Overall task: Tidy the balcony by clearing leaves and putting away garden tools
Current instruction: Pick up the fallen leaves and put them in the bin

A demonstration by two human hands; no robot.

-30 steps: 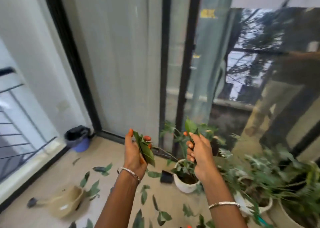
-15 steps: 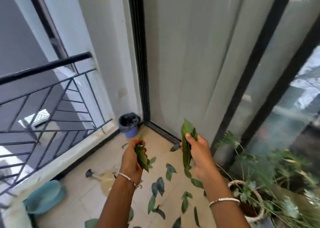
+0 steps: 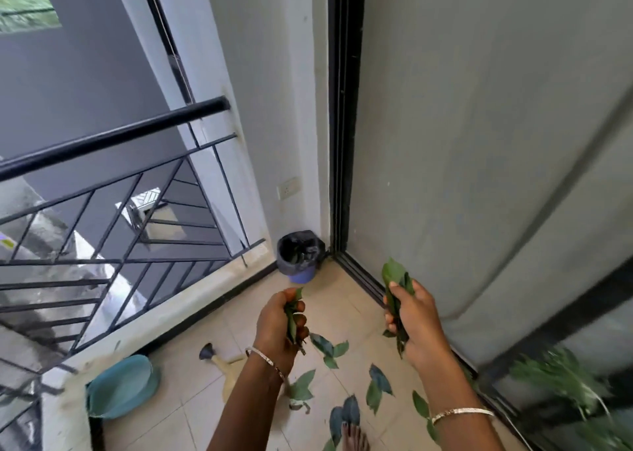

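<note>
My left hand (image 3: 279,320) grips a small bunch of green leaves (image 3: 293,317). My right hand (image 3: 416,320) grips another bunch of leaves (image 3: 394,276) that sticks up above its fingers. Both hands are held out over the tiled floor. A small blue bin (image 3: 300,256) lined with a black bag stands in the corner ahead, beyond both hands. More loose leaves (image 3: 376,385) lie scattered on the floor below my arms. A beige watering can (image 3: 226,365) lies on the floor, partly hidden behind my left forearm.
A black metal railing (image 3: 113,190) runs along the left side over a low ledge. A teal basin (image 3: 121,385) sits at the lower left. The curtained sliding door (image 3: 479,142) fills the right, with potted plants (image 3: 561,382) blurred at the lower right. My bare foot (image 3: 354,438) is at the bottom.
My view has swung left, from the potted plants toward the corner with the bin, which now looks closer. Both hands keep holding their bunches of leaves.
</note>
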